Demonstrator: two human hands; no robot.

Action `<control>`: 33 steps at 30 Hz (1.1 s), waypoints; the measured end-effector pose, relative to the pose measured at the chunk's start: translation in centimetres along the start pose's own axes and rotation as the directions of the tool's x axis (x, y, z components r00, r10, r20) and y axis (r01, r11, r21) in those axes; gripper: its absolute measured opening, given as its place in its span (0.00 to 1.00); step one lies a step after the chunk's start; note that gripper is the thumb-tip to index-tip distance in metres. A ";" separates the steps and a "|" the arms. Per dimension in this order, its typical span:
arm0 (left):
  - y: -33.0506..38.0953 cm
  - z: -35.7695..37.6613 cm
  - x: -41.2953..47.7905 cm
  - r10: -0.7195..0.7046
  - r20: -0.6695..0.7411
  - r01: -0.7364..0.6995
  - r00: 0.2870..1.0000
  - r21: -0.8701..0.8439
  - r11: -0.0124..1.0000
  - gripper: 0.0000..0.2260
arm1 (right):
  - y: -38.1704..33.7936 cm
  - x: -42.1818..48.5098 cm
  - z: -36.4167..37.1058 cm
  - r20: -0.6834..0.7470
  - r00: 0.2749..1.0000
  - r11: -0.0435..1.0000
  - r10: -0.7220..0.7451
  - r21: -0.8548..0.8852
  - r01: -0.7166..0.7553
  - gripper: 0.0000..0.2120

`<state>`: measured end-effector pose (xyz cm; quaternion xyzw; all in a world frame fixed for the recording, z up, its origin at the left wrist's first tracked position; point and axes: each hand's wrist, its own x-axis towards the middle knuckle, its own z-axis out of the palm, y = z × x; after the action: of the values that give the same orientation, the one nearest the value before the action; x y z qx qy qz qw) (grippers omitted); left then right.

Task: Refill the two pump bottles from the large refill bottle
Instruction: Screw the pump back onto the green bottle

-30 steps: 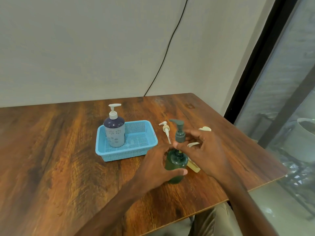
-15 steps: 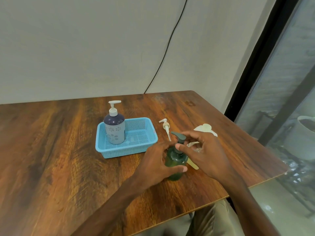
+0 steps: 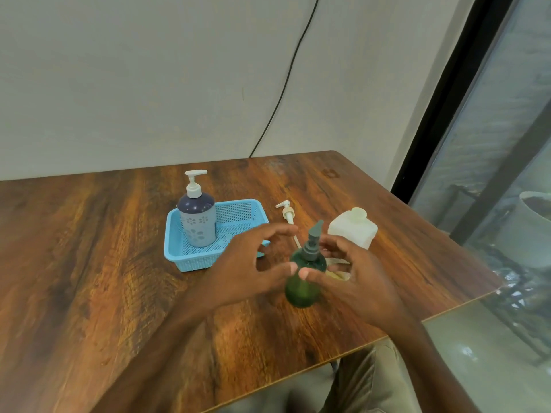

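A green pump bottle [image 3: 303,286] stands upright on the wooden table [image 3: 89,263] with its grey pump head [image 3: 313,242] seated on top. My left hand [image 3: 253,272] and my right hand [image 3: 357,281] flank it with fingers spread; only the thumb tips overlap its front. The white refill bottle [image 3: 353,231] lies on its side just behind my right hand. A purple pump bottle [image 3: 196,222] with a white pump stands in the blue basket [image 3: 173,234]. A loose white pump [image 3: 286,212] lies on the table beside the basket.
The table's right edge [image 3: 465,257] and front edge run close to the bottles. A black cable [image 3: 286,84] hangs down the wall behind. A glass door with a dark frame is at the right.
My left hand was wrapped around the green bottle and my right hand was on its pump. Both hands have since opened and drawn slightly off the bottle.
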<state>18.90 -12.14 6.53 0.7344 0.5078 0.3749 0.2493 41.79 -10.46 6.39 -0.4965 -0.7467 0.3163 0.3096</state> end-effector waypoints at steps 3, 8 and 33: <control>1.2 0.0 0.6 -0.024 -0.048 0.022 0.999 -0.034 0.999 0.20 | 0.6 -0.1 1.3 -0.037 0.999 1.000 0.007 0.016 -0.007 0.30; 2.2 3.3 2.3 -0.104 -0.133 0.098 0.986 -0.046 0.994 0.23 | 1.2 0.4 1.7 -0.099 0.995 0.998 -0.025 0.057 0.031 0.29; 1.8 3.8 1.9 -0.001 -0.116 -0.020 0.993 -0.175 0.984 0.36 | 1.5 0.4 1.7 -0.075 0.997 0.996 -0.025 0.086 0.032 0.28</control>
<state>23.34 -10.98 6.18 0.6890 0.4829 0.4613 0.2816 41.22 -9.89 4.23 -0.4832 -0.7273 0.3254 0.3627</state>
